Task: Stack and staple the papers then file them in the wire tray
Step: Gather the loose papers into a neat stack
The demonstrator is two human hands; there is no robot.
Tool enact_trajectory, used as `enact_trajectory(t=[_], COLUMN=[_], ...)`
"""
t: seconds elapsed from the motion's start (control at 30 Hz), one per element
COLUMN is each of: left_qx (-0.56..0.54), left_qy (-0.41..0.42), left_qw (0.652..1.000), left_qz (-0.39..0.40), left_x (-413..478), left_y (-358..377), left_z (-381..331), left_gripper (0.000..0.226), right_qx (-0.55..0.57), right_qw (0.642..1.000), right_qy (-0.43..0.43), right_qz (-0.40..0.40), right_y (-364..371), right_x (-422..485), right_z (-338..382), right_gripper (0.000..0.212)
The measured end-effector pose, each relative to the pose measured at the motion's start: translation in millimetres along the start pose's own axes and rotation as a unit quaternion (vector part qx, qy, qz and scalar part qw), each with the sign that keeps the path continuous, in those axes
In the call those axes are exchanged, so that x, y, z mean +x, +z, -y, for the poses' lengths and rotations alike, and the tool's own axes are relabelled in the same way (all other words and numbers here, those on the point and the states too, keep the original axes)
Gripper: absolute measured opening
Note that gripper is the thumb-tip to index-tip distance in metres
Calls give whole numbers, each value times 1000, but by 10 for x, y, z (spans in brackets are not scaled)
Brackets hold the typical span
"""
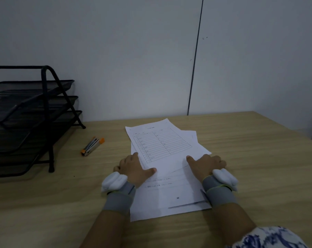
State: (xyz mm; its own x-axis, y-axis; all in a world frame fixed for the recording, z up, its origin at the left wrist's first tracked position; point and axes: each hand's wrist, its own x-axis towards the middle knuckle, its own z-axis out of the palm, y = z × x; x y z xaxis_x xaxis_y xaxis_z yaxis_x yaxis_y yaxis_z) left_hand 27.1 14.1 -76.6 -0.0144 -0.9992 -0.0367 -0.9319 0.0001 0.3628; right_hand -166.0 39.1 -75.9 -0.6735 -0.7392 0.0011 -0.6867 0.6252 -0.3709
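Head view: left hand (133, 167), right hand (205, 163) press loose papers (166, 151) flat on tabletop (250, 158), fingers gripping nothing; stapler (92, 146) left of papers, wire tray (31, 122) beyond.

Loose white papers (167, 169) at mid-desk, fanned and uneven, top sheet bearing a printed table and skewed off the sheets beneath. Small orange-and-silver stapler (92, 146) lying flat, well to the papers' left, untouched. Black wire tray (31, 119) at far left, stacked tiers on a tubular frame, open ends angled toward the stapler.
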Motion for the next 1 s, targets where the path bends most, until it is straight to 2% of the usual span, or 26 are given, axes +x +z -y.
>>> enact_trajectory(t=[0.17,0.43,0.5,0.7,1.0], left_qx=[-34,-129,-126,-129,-147], left_qy=[6,-6,-6,-12,-12], left_qw=[999,992,992,992,989], left_qz=[-2,-2,4,-1,0], left_x=[-78,-133,-115,-66,-57], left_y=[-69,-141,-149,-123,-105], left_z=[-118,-133,-124,-70,-40], left_gripper=[86,86,86,90,93], right_qx=[20,66,70,43,55], right_qw=[999,993,992,995,996], right_qy=[-36,-67,-65,-16,-39], right_qz=[-16,74,85,94,51], right_y=[-48,-191,-193,-173,-214], right_x=[-51,16,24,25,17], right_z=[-14,-4,3,66,98], right_gripper=[52,22,21,37,29])
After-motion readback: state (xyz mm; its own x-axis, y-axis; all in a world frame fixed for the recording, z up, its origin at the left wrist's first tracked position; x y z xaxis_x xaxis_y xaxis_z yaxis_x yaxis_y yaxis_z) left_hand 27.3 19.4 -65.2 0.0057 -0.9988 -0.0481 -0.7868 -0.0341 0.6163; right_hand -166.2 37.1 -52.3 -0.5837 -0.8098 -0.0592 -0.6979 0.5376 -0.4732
